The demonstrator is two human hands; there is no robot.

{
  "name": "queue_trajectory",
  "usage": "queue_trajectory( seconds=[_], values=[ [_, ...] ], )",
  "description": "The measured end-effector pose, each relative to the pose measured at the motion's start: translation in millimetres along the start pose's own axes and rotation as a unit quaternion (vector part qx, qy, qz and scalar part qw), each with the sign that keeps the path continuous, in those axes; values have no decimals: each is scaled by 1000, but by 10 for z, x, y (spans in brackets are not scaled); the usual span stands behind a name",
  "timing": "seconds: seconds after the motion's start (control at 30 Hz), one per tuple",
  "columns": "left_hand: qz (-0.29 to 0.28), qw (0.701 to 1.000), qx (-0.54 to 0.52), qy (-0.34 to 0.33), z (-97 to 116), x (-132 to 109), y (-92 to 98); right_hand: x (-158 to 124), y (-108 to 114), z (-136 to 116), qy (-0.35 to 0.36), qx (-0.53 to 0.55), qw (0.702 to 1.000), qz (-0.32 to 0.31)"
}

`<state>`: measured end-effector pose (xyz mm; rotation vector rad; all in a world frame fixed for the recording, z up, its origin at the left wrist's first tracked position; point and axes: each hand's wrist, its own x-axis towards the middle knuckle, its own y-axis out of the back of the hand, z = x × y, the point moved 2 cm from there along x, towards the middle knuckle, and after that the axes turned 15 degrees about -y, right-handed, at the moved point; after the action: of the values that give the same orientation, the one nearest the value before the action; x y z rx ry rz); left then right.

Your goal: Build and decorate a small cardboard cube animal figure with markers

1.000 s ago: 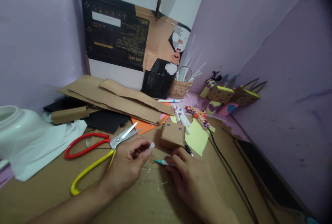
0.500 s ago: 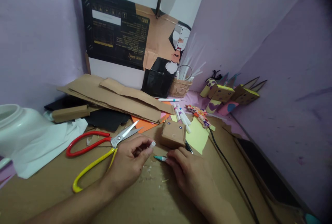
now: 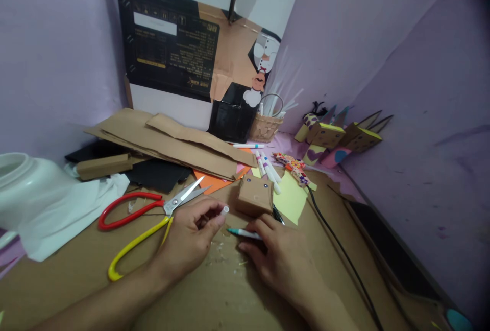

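Note:
Between the thumb and fingers of my left hand (image 3: 195, 234) is a small white cap (image 3: 225, 210). My right hand (image 3: 275, 252) holds an uncapped white marker (image 3: 247, 233), its teal tip pointing left toward my left hand. Just beyond my right hand sits a small cardboard box (image 3: 254, 195) with two eye dots and a faint round mark on its front. Open scissors (image 3: 170, 207) with one red and one yellow handle lie left of my left hand, which partly covers the yellow handle.
Cardboard sheets (image 3: 168, 142) lie behind the scissors. Several markers (image 3: 268, 166), yellow paper (image 3: 291, 199) and a patterned glue gun (image 3: 293, 167) with a black cord are behind the box. A white jar (image 3: 34, 183) stands left, cardboard animal figures (image 3: 325, 137) back right.
The fingers of my right hand have shifted along the marker and spread slightly, so more of its white barrel shows. My left hand has barely moved.

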<state>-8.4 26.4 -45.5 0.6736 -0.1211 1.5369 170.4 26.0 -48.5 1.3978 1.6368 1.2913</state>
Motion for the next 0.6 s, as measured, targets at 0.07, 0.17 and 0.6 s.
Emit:
queue_trajectory(
  seconds=[0.07,0.17,0.6],
  values=[
    [-2,1000,2,-1,4,2,0,-1,-8,4,-12,3,1000,-13],
    [-7,1000,6,3,-3,-12,-2,-4,-42,14,-22,3,1000,-7],
    [-21,1000,13,18,3,-10,-7,-36,-26,-13,-20,-10,999,33]
  ],
)
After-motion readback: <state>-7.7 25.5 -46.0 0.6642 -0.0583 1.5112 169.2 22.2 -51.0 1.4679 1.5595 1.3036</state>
